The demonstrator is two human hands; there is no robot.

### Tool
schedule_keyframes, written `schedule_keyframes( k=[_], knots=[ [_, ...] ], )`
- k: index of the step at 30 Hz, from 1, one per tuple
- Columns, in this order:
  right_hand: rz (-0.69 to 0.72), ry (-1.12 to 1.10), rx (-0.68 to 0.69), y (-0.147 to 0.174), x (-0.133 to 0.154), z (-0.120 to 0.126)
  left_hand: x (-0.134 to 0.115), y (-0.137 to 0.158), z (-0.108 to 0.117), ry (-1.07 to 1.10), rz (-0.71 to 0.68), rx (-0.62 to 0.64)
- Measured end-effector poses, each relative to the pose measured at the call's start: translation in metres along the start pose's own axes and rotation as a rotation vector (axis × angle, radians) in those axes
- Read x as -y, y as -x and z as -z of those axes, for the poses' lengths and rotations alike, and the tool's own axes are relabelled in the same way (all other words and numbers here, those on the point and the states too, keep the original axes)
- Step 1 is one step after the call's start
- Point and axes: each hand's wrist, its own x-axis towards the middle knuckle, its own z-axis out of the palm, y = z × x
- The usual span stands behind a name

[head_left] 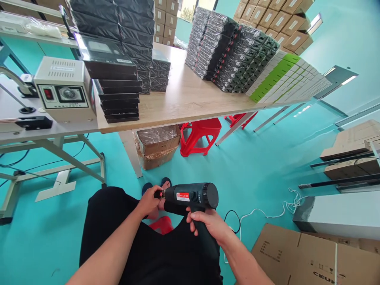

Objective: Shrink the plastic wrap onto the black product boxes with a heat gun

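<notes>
A dark heat gun (pixel 187 194) with a red and white label lies across my lap area, its nozzle pointing left and its round ribbed rear end to the right. My right hand (pixel 208 223) is wrapped around its handle. At the nozzle end, my left hand (pixel 150 202) is closed on a small dark piece with a bit of red (pixel 158 194). Whether that piece is joined to the nozzle, I cannot tell. Part of it is hidden by my fingers.
Ahead, a wooden table (pixel 178 105) carries stacks of wrapped black boxes (pixel 204 43) and white-green boxes (pixel 282 79). A control box (pixel 63 89) stands at left. Below are a red stool (pixel 200 134) and a carton (pixel 158 144). A white cable (pixel 261 213) and cardboard (pixel 297 257) lie right.
</notes>
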Motion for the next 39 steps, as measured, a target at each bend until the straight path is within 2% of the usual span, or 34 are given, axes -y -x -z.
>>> schedule_keyframes(
  k=[3, 7, 11, 13, 16, 18, 23, 27, 31, 35, 39],
  knots=[
    [-0.015, 0.024, 0.023, -0.002, 0.001, -0.003, 0.001, 0.000, 0.001, 0.007, -0.013, -0.015],
    [-0.010, 0.045, -0.089, -0.002, 0.004, -0.005, 0.001, -0.002, 0.001, 0.020, 0.021, -0.023],
    [-0.017, 0.037, 0.006, -0.003, 0.005, -0.009, 0.001, -0.003, -0.001, 0.033, 0.026, -0.016],
    [-0.006, 0.028, -0.060, -0.006, 0.004, -0.007, 0.002, -0.003, -0.001, 0.041, 0.033, -0.032],
    [-0.009, 0.013, -0.249, -0.009, 0.003, 0.007, 0.004, -0.002, 0.002, 0.062, 0.061, -0.072],
    [-0.028, 0.002, -0.285, -0.008, 0.004, 0.019, 0.006, -0.002, 0.004, 0.071, 0.093, -0.110],
    [-0.027, -0.079, -0.142, -0.001, 0.001, 0.033, 0.009, -0.006, 0.005, 0.070, 0.145, -0.151],
    [-0.005, -0.090, -0.209, -0.003, -0.003, 0.030, 0.003, -0.006, 0.003, 0.110, 0.165, -0.112],
    [-0.023, -0.069, -0.151, -0.005, -0.002, 0.027, 0.004, -0.004, 0.004, 0.089, 0.131, -0.115],
    [-0.024, -0.028, -0.216, -0.004, -0.001, 0.026, 0.009, -0.004, 0.004, 0.082, 0.117, -0.129],
    [-0.031, -0.016, -0.102, -0.002, -0.004, 0.020, 0.010, -0.005, 0.003, 0.102, 0.119, -0.108]
  ],
)
